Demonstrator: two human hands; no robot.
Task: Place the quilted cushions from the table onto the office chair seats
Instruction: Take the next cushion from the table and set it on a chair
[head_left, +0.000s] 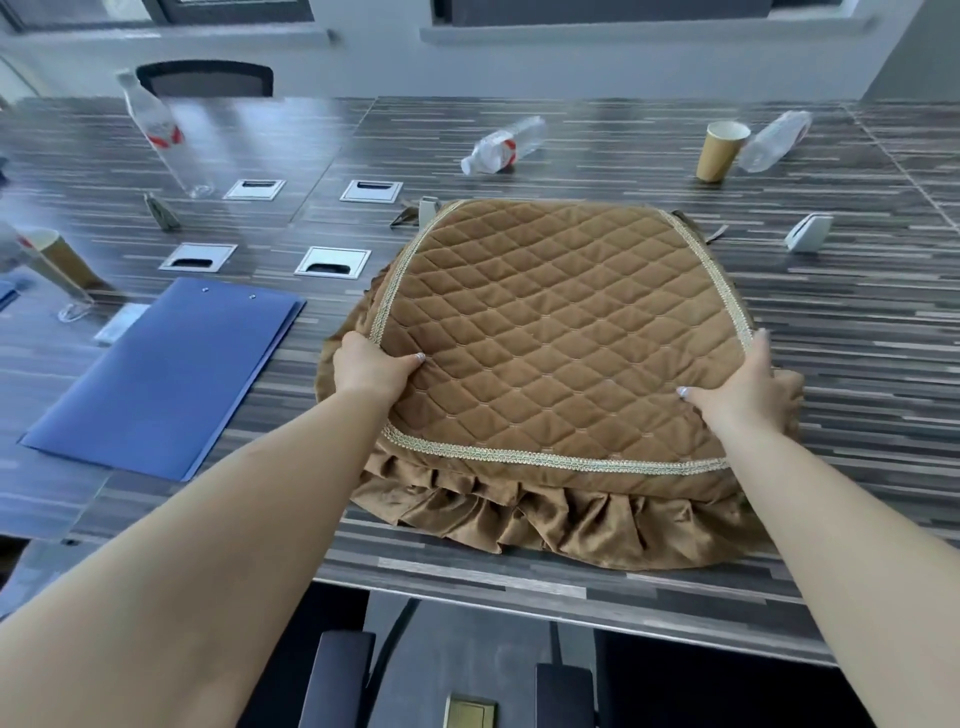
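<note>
1. One brown quilted cushion (561, 332) lies at the centre of the frame on the striped grey wood-grain bench (831, 332); its top is velvety, stitched in diamonds, edged with pale braided trim, and a shiny gathered ruffle hangs round its near edge.
2. Both hands are clamped on it: the left hand (371, 366) grips the left edge with the thumb on top, and the right hand (748, 387) grips the right edge the same way, thumb pressed on the quilting.
3. Left of the cushion lies a flat blue folder (166, 379), with four metal cable ports (332, 261) set into the bench beyond it.
4. Upper left stands a clear plastic bottle (166, 137), blurred; a second bottle (504, 144) lies on its side behind the cushion, and a third (774, 141) leans beside a brown paper cup (719, 150) at the upper right.
5. A dark office chair (457, 670) sits under the bench edge at the bottom of the frame.
</note>
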